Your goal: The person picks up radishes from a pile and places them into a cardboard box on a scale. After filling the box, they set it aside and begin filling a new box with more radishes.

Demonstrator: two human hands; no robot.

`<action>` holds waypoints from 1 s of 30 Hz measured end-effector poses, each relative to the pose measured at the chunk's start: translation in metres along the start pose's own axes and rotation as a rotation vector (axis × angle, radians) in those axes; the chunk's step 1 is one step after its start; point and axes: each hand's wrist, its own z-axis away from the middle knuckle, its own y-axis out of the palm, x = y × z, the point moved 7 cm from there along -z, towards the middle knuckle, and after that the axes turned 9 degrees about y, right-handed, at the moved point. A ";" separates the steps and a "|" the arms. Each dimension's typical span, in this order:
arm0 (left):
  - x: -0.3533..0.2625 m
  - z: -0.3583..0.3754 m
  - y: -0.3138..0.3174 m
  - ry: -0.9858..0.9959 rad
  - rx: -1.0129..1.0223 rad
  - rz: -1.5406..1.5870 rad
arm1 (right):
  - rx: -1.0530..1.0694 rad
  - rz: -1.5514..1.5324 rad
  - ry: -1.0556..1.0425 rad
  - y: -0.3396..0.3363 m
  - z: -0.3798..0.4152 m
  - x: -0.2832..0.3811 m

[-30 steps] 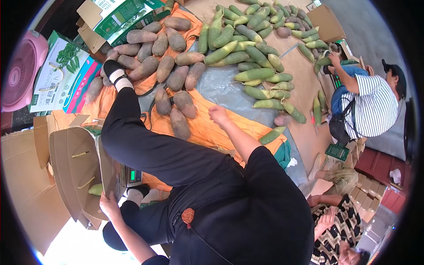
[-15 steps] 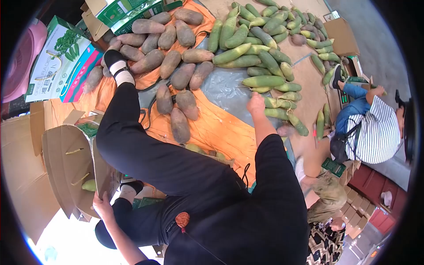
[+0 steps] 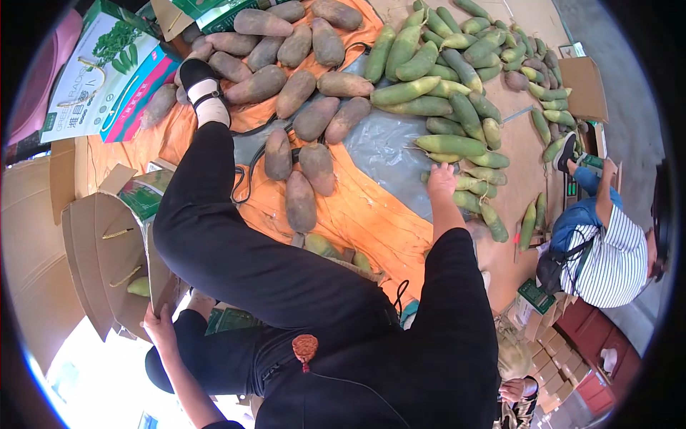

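Note:
My left hand [image 3: 159,331] grips the lower edge of an open cardboard carton [image 3: 107,250] at my left. A green radish [image 3: 139,287] shows inside the carton, and yellow cord handles hang on its walls. At the right of the orange cloth, my right hand [image 3: 441,182] is closed over the left end of a green radish [image 3: 466,184], its fingers partly hiding it. Another long green radish [image 3: 450,145] lies just above that hand, and one more [image 3: 494,223] lies below it. Several more are piled farther up.
Dark reddish radishes [image 3: 300,202] lie on the orange cloth [image 3: 350,207] beside my leg. Grey plastic sheeting [image 3: 389,154] separates them from the green pile. A printed carton [image 3: 100,79] stands upper left. A person in a striped shirt [image 3: 614,264] sits at right; another person's hand [image 3: 511,390] shows lower right.
My view has shifted, so the scene sits farther right. My right hand has moved onto the end of a green radish. My left hand stays on the carton's edge.

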 end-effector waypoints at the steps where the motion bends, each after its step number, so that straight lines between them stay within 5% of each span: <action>1: 0.002 0.000 0.000 -0.007 -0.004 0.001 | -0.004 0.002 -0.007 0.007 -0.002 0.002; 11: -0.011 -0.001 -0.002 0.033 -0.016 -0.003 | -0.121 0.021 -0.442 -0.012 0.033 0.049; 18: -0.015 -0.002 -0.004 0.107 -0.019 -0.062 | -0.061 -0.269 -0.984 -0.051 0.175 0.152; 22: -0.017 -0.003 -0.003 0.082 -0.016 -0.020 | -0.115 -0.689 -0.890 -0.051 0.185 0.164; 24: -0.021 -0.003 -0.005 0.125 -0.004 -0.031 | -0.122 -1.123 -0.404 -0.040 0.161 0.140; 26: -0.013 -0.002 -0.004 0.107 0.008 -0.020 | -0.108 -1.309 -0.281 0.008 0.136 0.139; 28: -0.021 -0.002 -0.005 0.162 -0.030 0.002 | 0.119 -1.538 0.253 0.056 0.112 0.129; 29: -0.022 -0.002 -0.005 0.149 -0.019 -0.016 | 0.116 -1.543 0.243 0.038 0.112 0.129; 30: -0.020 -0.002 -0.007 0.148 -0.026 -0.013 | 0.413 -1.595 0.382 0.041 0.116 0.132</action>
